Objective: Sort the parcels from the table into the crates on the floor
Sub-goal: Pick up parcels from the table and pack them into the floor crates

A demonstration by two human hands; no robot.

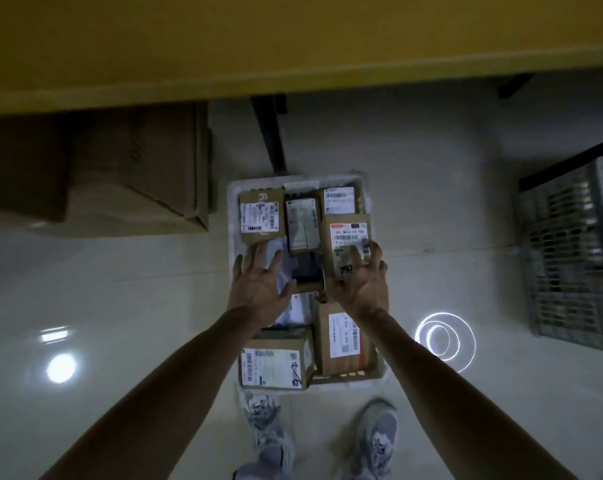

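Note:
A white crate (233,216) stands on the floor under me, packed with several labelled cardboard parcels. My right hand (362,282) grips the near end of a brown parcel (348,233) marked "799", held over the crate's right side. Spread and holding nothing, my left hand (258,282) hovers over the crate's left middle, just below a brown box (260,216) with a white label. Two more boxes sit at the near end: a wide one (274,365) and a long one (343,337). Dark and grey packets (303,223) lie in the middle.
The yellow table (293,46) spans the top, with a black leg (268,136) just beyond the crate. A large cardboard box (137,171) sits under the table at left. A grey mesh crate (570,258) stands at right. My shoes (268,434) are at the crate's near edge.

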